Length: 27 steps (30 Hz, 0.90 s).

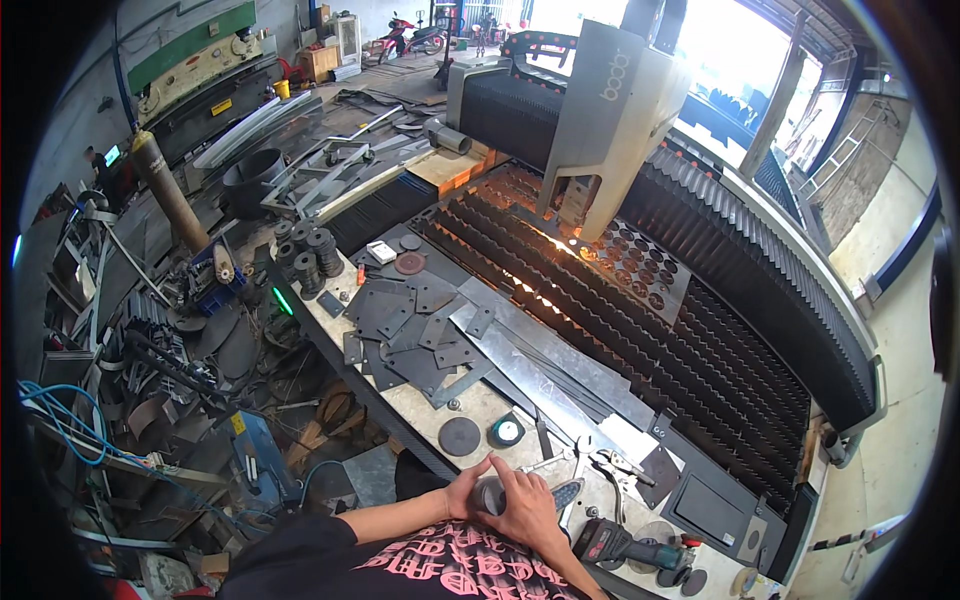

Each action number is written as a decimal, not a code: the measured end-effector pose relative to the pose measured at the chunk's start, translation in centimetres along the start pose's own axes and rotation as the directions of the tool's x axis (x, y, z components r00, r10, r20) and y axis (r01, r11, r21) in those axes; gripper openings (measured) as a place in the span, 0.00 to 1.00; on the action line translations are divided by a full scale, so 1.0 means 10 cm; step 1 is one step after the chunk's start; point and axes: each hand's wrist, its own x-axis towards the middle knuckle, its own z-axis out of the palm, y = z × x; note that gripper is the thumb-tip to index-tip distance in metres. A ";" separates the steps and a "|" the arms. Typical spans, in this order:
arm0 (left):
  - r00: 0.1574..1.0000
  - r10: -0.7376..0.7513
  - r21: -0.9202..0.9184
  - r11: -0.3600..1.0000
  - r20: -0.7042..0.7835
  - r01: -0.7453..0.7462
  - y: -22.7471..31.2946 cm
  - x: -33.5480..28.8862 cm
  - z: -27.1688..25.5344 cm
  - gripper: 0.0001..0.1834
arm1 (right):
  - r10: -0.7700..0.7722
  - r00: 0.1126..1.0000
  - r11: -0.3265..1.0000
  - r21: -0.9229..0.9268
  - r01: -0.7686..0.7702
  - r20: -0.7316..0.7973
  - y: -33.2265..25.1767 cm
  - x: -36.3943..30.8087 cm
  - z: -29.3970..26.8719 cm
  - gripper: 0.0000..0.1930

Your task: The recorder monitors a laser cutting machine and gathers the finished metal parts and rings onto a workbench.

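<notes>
Both my hands are close to my body at the near edge of the bench. My left hand (pixel 463 490) curls round one side of a grey, round metal piece (pixel 491 495), perhaps a short stack of discs. My right hand (pixel 527 510) closes on its other side, fingers bent over the top. Just beyond lie a dark flat disc (pixel 460 436) and a small round black and teal item (pixel 507 430). To the right are pliers (pixel 583 447), locking pliers (pixel 622 466) and a teal cordless angle grinder (pixel 640 548).
Flat metal plates with holes (pixel 405 320) are heaped on the bench, with stacks of dark rings (pixel 305 255) behind. A laser cutting head (pixel 600 120) glows with sparks over a slatted bed (pixel 620 320). Scrap metal (pixel 150 350) and a tall gas cylinder (pixel 170 190) stand left.
</notes>
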 end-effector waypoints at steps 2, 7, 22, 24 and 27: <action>1.000 0.000 0.008 1.000 0.019 -0.001 0.02 -0.04 0.01 0.45 | -0.012 1.000 1.000 0.009 0.012 -0.007 0.01 -0.01 -0.02 0.55; 0.990 0.054 -0.030 0.998 0.134 -0.050 -0.01 0.03 -0.11 0.44 | -0.021 1.000 1.000 -0.001 0.021 -0.002 -0.04 -0.02 -0.13 0.56; 0.955 0.042 -0.128 0.992 0.295 -0.004 -0.02 -0.03 -0.10 0.44 | -0.091 0.993 0.995 -0.032 0.089 -0.073 -0.17 0.03 -0.18 0.57; 0.957 0.031 -0.145 0.989 0.288 0.011 -0.02 -0.01 -0.11 0.43 | -0.041 0.996 0.999 0.028 0.044 -0.077 -0.20 0.01 -0.16 0.56; 0.790 0.025 -0.270 0.946 0.612 0.179 -0.03 0.02 -0.25 0.43 | -0.030 0.998 0.998 0.050 0.033 -0.063 -0.26 0.05 -0.24 0.56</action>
